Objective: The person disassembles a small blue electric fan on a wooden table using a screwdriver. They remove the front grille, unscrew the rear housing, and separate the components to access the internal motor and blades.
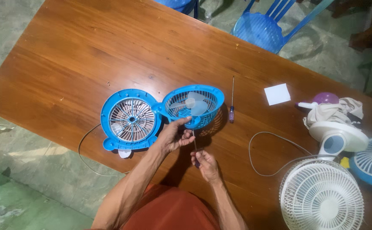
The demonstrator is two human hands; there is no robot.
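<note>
There is only one view, from the camera worn on the person's head; it looks almost straight down on the long brown wooden table point(88, 55), from above the near edge where the person stands; the table runs slanted across the frame, from the top left to the bottom right. The camera is high enough to take in most of the tabletop, and also the grey concrete floor point(7, 25) around it; the blue plastic chair point(260, 27) on the far side appears at the top edge. The person's own forearms enter from the bottom centre; the left hand point(172, 137) and the right hand point(206, 164) sit near the middle, fairly small in the frame.
</note>
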